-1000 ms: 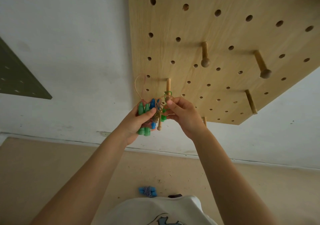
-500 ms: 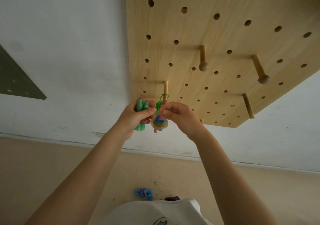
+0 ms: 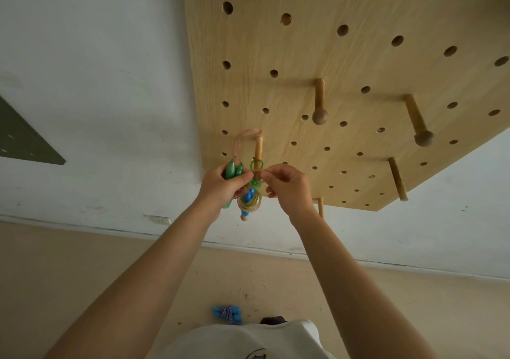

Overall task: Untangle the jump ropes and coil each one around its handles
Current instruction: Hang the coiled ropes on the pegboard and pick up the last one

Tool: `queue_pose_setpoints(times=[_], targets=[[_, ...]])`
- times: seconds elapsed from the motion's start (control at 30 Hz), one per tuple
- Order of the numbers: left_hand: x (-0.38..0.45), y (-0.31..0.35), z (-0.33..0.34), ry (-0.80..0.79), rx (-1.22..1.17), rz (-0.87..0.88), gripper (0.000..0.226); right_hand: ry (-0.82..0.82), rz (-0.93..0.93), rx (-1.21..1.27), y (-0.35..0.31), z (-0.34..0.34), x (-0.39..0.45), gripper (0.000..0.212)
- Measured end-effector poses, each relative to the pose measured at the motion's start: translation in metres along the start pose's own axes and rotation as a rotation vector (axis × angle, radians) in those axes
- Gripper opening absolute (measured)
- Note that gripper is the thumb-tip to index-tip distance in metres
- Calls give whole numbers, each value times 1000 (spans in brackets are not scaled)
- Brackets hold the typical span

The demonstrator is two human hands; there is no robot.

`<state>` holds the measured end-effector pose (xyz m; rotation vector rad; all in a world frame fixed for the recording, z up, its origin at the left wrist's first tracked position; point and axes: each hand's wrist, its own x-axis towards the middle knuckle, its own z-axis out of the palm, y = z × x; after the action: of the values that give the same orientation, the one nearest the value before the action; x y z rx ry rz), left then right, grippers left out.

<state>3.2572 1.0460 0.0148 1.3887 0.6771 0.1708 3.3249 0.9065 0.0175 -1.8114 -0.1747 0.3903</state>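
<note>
Wooden pegboard (image 3: 317, 55) with pegs (image 3: 319, 104), perhaps wall-mounted.

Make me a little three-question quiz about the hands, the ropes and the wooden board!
1. True or false: the left hand grips the green handles.
2. What lies on the floor below? A) blue coiled rope B) red ball C) book
3. What does the green loop hang on?

Key: 1. True. 2. A, the blue coiled rope. 3. A wooden peg of the pegboard, by the right hand.
</note>
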Motion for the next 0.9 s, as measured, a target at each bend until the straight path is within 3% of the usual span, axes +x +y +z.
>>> queue_pose_setpoints(times=[0.37,0.47,0.6,0.77,0.83,0.9], targets=[[25,5,9,6,-36,1,11,-65,31,109,-8,3,25,9],[21,3,0,-28,23,9,28,-38,52,52,-7,-2,23,18],[4,6,-17,-127,6,61,20,13,-32,-27,-17,-9,12,9],[-22,16,-27,-335,-1,54,29,-172,-184,85,-41,-6,-8,30],[-28,18,-27,-370,24,47,36,-187,-215,86,-44,-6,-14,27],[-32,18,-25,-371,58,45,29,-200,-211,109,-43,-8,-18,27]])
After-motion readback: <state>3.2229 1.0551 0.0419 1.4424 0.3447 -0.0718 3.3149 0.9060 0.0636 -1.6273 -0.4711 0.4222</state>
